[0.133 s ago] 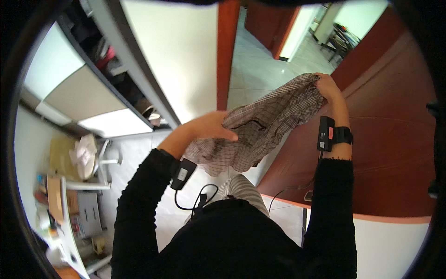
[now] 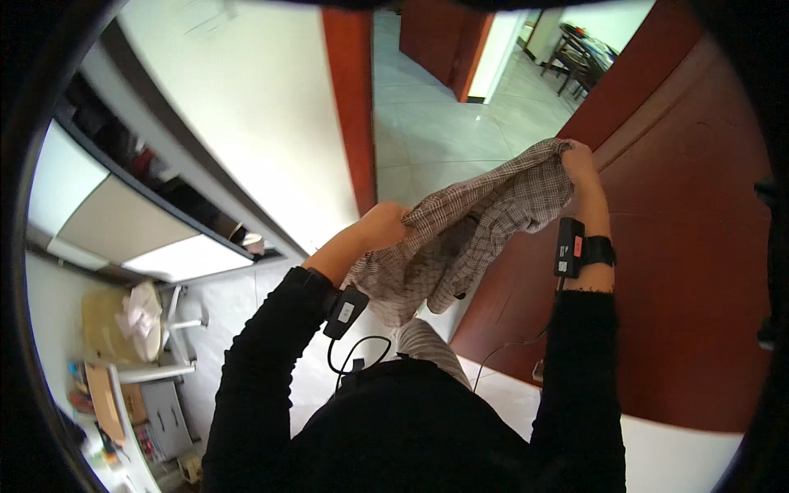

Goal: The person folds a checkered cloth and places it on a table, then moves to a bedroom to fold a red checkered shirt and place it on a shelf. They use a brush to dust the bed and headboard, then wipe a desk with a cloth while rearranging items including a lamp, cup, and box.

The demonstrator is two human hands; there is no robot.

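A brown-and-grey checked garment (image 2: 514, 197) hangs in folds between my two hands, in front of my body. My right hand (image 2: 579, 163) is closed on its upper right corner, close to the red-brown door. At the other end, my left hand (image 2: 385, 226) has its fingers curled round the garment's upper left edge; the fingertips are hidden by cloth. The lower part of the garment droops loosely above my striped trouser leg (image 2: 431, 341). Each wrist carries a small black strapped box with a cable.
A red-brown door (image 2: 682, 287) stands close on my right. Ahead lies a doorway onto a tiled floor (image 2: 440, 135), with a white wall (image 2: 246, 107) left of it. Further left are a sliding-door wardrobe (image 2: 140, 218), a chair with cloth on it (image 2: 115, 329) and a desk (image 2: 136, 435).
My left hand has gone from extended fingers and thumb to closed on the cloth, shifting slightly right. The view has turned, so the doorway sits further left.
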